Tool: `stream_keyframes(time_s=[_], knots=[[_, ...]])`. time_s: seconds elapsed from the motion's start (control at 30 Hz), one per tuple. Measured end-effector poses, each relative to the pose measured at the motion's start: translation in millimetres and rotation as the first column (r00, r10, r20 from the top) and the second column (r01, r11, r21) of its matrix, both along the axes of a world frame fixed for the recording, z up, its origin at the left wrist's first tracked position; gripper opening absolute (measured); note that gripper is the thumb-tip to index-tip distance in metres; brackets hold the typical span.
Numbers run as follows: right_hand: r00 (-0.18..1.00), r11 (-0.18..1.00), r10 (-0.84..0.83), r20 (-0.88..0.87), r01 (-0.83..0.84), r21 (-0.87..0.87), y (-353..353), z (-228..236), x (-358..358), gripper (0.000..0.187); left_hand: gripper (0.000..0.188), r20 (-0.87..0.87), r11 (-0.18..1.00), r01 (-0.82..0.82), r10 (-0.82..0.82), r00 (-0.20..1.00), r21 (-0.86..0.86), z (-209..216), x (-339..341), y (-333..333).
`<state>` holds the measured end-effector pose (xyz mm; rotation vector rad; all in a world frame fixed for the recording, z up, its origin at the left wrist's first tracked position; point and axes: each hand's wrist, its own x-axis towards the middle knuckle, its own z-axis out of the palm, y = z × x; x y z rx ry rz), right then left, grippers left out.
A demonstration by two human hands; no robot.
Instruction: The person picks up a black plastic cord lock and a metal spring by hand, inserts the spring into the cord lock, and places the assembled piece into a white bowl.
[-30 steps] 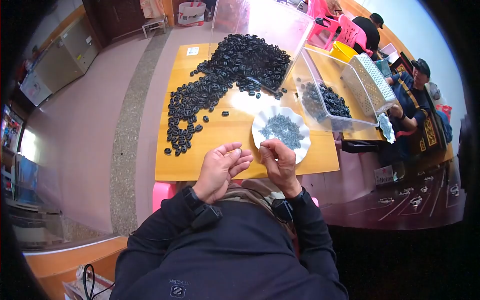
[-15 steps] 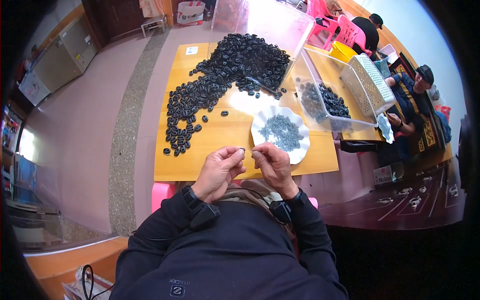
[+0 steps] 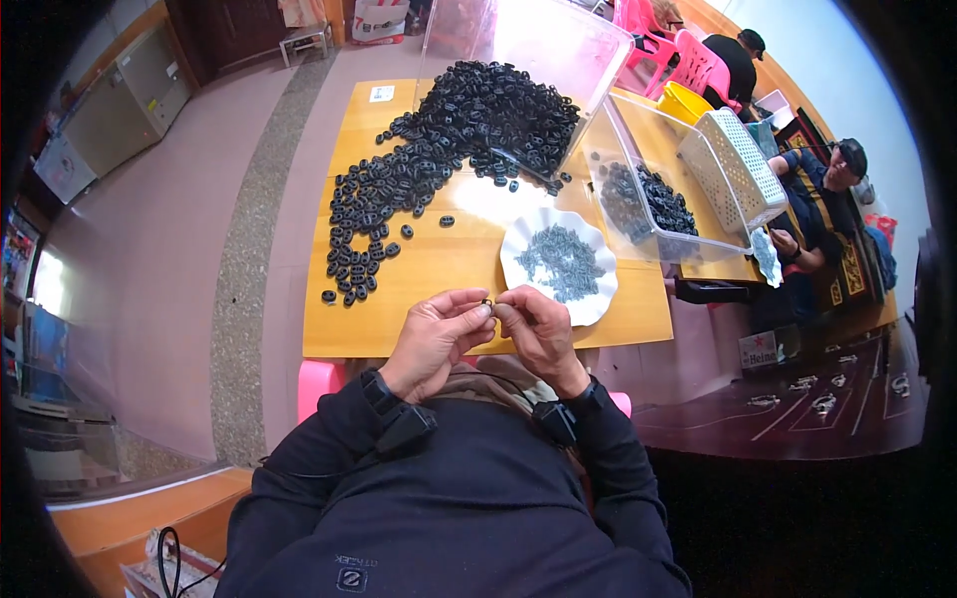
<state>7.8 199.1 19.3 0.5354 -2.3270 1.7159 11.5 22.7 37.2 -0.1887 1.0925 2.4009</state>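
Above the table's front edge, my left hand [image 3: 437, 339] pinches a small black piece [image 3: 486, 303] between thumb and fingertips; it resembles the oval two-holed pieces on the table. My right hand [image 3: 543, 334] meets it there, thumb and fingers pressed together at the piece. Whatever the right fingertips hold is too small to make out. Just beyond the right hand stands a white wavy-rimmed plate [image 3: 601, 310] bearing many tiny grey slivers [image 3: 560, 261]. A large heap of black oval pieces [image 3: 498, 115] spreads over the far and left parts of the wooden table [image 3: 449, 269].
A clear plastic bin [image 3: 558, 50] lies tipped behind the heap. Another clear bin [image 3: 698, 244] at the right contains black pieces, beside a white perforated basket [image 3: 738, 164]. A co-worker [image 3: 817, 194] sits at the far right; a yellow bowl [image 3: 686, 103] is near pink chairs [image 3: 698, 65].
My right hand has moved left, so its fingertips now meet the black piece in my left hand. The small gap between the hands has closed.
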Motion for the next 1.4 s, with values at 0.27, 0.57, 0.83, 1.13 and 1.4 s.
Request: stream_keyframes(time_s=[0.27, 0.57, 0.83, 1.13, 1.4], knots=[[0.999, 0.999, -0.027, -0.041, 0.028, 0.038, 1.8, -4.5, -2.3, 0.005, 0.025, 0.001, 1.0, 0.023, -0.023, 1.0, -0.012, -3.5, -0.9, -1.5], [1.0, 0.998, -0.006, 0.009, 0.005, 0.06, 0.6, 1.6, -0.4, 0.005, 0.025, 0.043, 1.0, 0.016, -0.015, 0.999, -0.021, -6.6, -2.1, -3.0], [0.999, 0.996, 0.019, 0.03, -0.021, 0.086, 2.5, 0.1, -0.9, 0.005, 0.02, 0.077, 1.0, -0.007, 0.008, 0.997, -0.01, -5.6, -2.2, -3.7], [0.999, 0.993, 0.031, 0.03, -0.034, 0.112, 3.7, -1.9, -1.4, 0.004, 0.018, 0.084, 1.0, 0.009, -0.008, 0.996, -0.013, -11.5, -3.2, -4.6], [0.998, 0.992, 0.044, 0.052, -0.05, 0.118, 4.3, -0.3, -1.4, 0.003, 0.017, 0.103, 1.0, 0.029, -0.028, 0.994, -0.003, -11.1, -3.9, -5.5]])
